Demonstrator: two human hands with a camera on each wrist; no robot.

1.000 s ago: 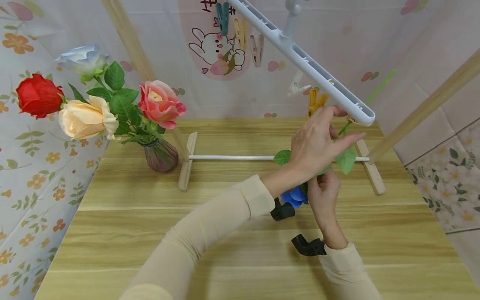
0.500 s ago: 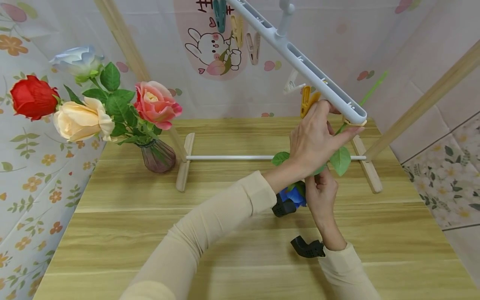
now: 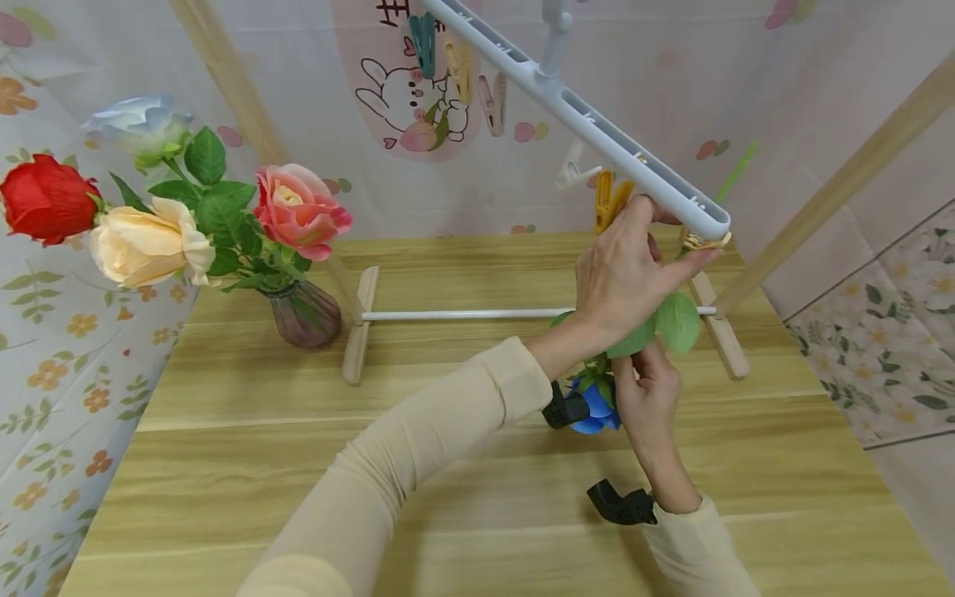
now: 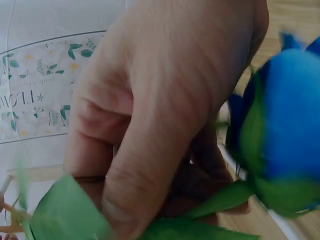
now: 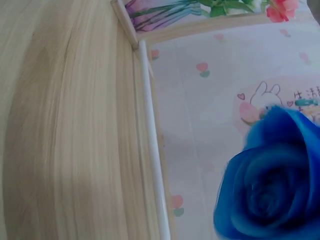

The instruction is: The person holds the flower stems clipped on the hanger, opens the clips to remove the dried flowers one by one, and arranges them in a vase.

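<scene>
A blue artificial rose hangs head-down, its green stem end standing up past the tip of the white hanger. My left hand reaches to that tip and pinches a yellow clothespin there, thumb in front; its other fingertips are hidden behind the hanger. Lower down, my right hand pinches the rose's stem among green leaves. The left wrist view shows the right hand close up, with the blue bloom beside it. In the right wrist view only the blue bloom shows, no hand.
Other clothespins hang along the hanger: teal, pale yellow, pink, white and orange-yellow. A purple vase of several roses stands left on the table. A white rod joins the wooden stand's feet.
The blue rose has dropped slightly toward me and shows more beneath the left forearm. Both hands keep their grips. The head view has turned slightly to the right.
</scene>
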